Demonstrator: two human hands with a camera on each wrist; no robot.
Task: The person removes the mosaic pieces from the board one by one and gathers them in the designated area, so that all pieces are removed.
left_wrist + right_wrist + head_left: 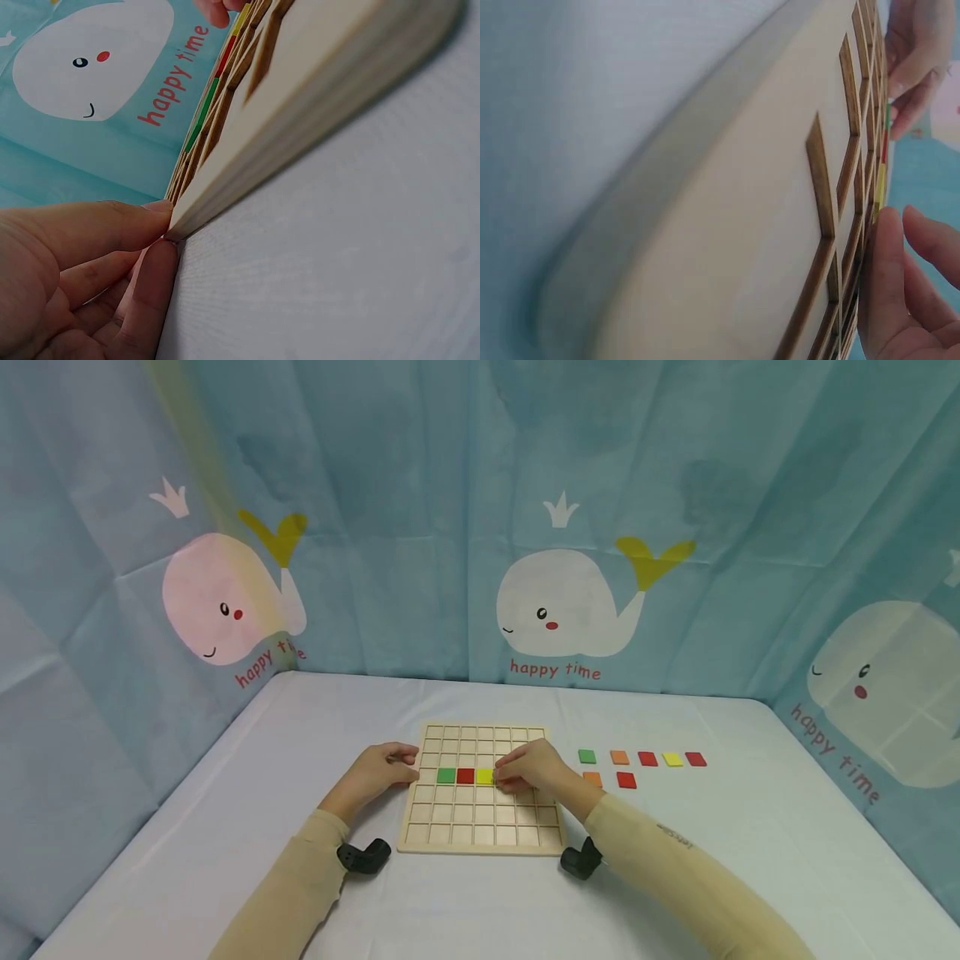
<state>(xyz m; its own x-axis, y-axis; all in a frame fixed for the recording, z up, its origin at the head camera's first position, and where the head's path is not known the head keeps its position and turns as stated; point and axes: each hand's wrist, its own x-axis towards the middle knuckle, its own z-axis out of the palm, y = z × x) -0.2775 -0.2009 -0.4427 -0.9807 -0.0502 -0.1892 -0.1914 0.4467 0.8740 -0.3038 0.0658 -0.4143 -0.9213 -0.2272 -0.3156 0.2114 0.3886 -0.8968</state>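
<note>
A light wooden grid board (442,837) lies flat on the table. In one row sit a green tile (446,776), a red tile (465,776) and a yellow tile (484,776), side by side. At the board's left edge is my left hand (372,777); the left wrist view shows its thumb and a finger pinching that edge. My right hand (536,768) is over the board's right part, with a fingertip touching beside the yellow tile. In the right wrist view, a gap shows between its thumb and forefinger, and nothing is seen held there.
Right of the board lie several loose tiles in two rows: a green one (587,757), a yellow one (672,760), orange ones (619,757) and red ones (626,780). A white cloth covers the table (480,910). Behind hangs a blue whale-print curtain (390,610).
</note>
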